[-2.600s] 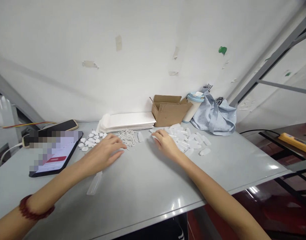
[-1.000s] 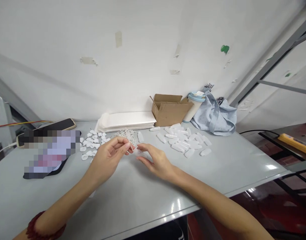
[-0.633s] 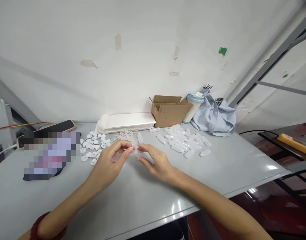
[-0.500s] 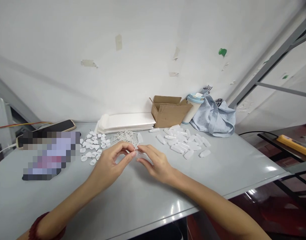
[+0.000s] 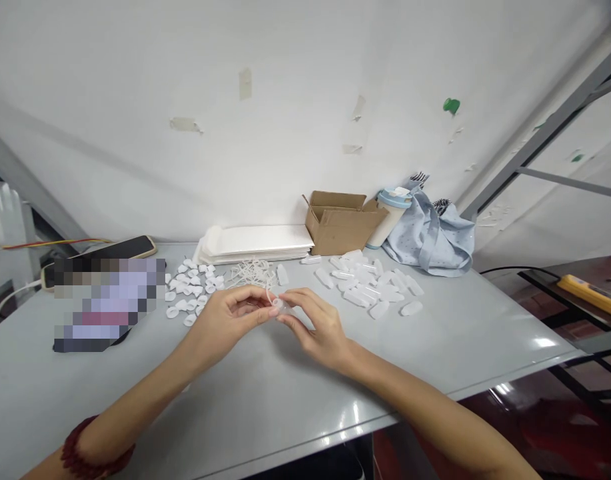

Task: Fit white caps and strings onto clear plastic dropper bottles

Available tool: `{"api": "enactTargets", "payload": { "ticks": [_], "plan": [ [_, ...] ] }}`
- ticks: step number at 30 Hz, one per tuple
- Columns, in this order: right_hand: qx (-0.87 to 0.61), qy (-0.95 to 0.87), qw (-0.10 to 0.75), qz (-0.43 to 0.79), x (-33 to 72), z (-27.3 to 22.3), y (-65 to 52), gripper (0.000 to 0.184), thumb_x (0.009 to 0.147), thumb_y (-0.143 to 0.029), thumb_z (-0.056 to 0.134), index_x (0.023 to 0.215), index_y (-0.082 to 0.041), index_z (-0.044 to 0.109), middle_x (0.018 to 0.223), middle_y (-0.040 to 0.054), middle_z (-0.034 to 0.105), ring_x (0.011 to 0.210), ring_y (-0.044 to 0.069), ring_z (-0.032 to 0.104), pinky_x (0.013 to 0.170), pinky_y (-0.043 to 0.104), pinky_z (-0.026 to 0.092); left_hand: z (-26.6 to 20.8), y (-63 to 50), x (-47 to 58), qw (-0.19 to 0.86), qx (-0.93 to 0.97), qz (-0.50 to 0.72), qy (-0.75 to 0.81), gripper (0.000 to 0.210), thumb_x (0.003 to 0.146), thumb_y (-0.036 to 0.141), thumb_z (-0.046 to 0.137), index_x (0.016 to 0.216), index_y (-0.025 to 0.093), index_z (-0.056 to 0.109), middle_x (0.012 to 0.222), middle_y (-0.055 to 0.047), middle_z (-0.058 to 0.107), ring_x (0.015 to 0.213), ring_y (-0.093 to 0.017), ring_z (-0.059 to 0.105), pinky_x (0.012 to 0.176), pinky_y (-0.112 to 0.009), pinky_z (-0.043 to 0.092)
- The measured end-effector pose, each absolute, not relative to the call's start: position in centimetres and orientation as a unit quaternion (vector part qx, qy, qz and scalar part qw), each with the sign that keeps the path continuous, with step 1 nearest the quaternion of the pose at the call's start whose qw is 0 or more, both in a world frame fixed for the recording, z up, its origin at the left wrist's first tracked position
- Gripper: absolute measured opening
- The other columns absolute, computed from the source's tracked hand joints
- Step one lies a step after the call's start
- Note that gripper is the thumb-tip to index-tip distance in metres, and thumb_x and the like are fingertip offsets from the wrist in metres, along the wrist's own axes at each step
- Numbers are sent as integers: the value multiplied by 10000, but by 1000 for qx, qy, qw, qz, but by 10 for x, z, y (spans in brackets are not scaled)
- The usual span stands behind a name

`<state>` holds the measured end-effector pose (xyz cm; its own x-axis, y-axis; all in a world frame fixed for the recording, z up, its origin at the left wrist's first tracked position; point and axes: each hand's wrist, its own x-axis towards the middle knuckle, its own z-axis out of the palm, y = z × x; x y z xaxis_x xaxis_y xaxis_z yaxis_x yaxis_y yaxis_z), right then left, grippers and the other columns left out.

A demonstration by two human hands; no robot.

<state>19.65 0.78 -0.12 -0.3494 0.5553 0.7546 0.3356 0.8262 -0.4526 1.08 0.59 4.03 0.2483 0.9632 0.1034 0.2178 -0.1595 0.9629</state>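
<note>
Fingertips meeting over the table, my two hands work at a small clear plastic tube (image 5: 284, 307) whose round end faces left. My right hand (image 5: 318, 330) pinches the tube between thumb and fingers. My left hand (image 5: 230, 320) is closed at that round end, on a thin white strip (image 5: 268, 294) that curves up beside its fingertips. The strip's lower end is hidden. Behind the hands lies a tangle of similar white strips (image 5: 252, 272). Small white caps (image 5: 188, 283) are scattered to the left, and several translucent tubes (image 5: 368, 287) lie to the right.
A stack of flat white sheets or boxes (image 5: 260, 240) lies against the wall beside an open cardboard box (image 5: 342, 230). Further right are a lidded cup (image 5: 388, 223) and a light blue cloth bag (image 5: 435, 243). A phone (image 5: 125, 250) and a blurred-out item (image 5: 112, 303) lie left.
My right fingers have closed in on the clear tube, and its round end now shows between both hands. The view has shifted slightly, so the scene sits a little further right.
</note>
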Motion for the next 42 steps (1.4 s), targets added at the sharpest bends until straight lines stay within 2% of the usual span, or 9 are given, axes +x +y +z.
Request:
{"api": "enactTargets", "payload": {
  "ticks": [4,11,13,19,23,27,31,37,42],
  "plan": [
    [-266,-811,506,123,195,-2,6,272,923,-174,541,1193,-208,547,978,85,651,912,183,636,767,324,565,43,5,12,466,650,396,451,168,721,370,726,783,216,699,791,-18,718,779,-198,682,744,-323,583],
    [-305,-788,504,181,194,-2,3,201,884,-299,627,1059,-201,615,894,59,658,784,161,627,720,318,562,41,7,9,421,692,373,451,172,775,389,669,798,221,701,818,-19,725,770,-194,687,716,-311,582],
    [-325,-761,510,236,194,0,3,214,843,-336,676,993,-194,624,887,57,656,775,159,633,700,309,561,39,8,4,343,741,367,446,171,802,381,651,835,221,702,858,-26,721,769,-189,678,695,-304,574],
    [-437,-605,462,479,193,8,7,370,687,-427,785,882,-187,583,702,3,656,656,167,662,620,298,532,40,5,-5,-55,884,341,315,180,921,166,484,959,171,659,900,-81,665,830,-202,622,729,-341,525],
    [-446,-568,456,520,191,8,8,388,632,-393,820,840,-186,568,668,-9,664,630,166,655,587,276,490,36,1,2,-127,907,291,278,284,922,237,525,1184,134,559,1097,-143,647,1041,-280,592,859,-421,519],
    [-438,-561,454,536,188,4,7,355,645,-373,806,818,-190,556,633,-24,656,625,166,655,578,265,472,28,-2,12,-172,911,261,269,314,927,268,516,1184,88,541,1073,-177,660,1004,-314,606,812,-461,532],
    [-423,-566,455,542,189,4,7,334,672,-387,785,818,-184,564,616,-30,656,599,156,651,569,258,465,28,-1,9,-123,912,268,284,277,905,201,532,1163,104,554,1104,-165,647,1052,-305,583,849,-449,519],
    [-428,-589,464,505,196,10,13,303,796,-463,670,818,-174,581,762,51,725,758,199,712,707,330,538,35,0,-41,50,904,250,344,399,856,352,634,1225,226,550,1213,-96,624,1165,-269,513,945,-428,485],
    [-428,-596,471,490,200,8,23,360,809,-522,634,787,-169,566,719,28,665,739,212,721,651,308,538,24,-15,-77,118,887,213,393,380,816,339,672,1187,298,602,1203,-41,649,1167,-248,522,934,-381,502]
  ]
}}
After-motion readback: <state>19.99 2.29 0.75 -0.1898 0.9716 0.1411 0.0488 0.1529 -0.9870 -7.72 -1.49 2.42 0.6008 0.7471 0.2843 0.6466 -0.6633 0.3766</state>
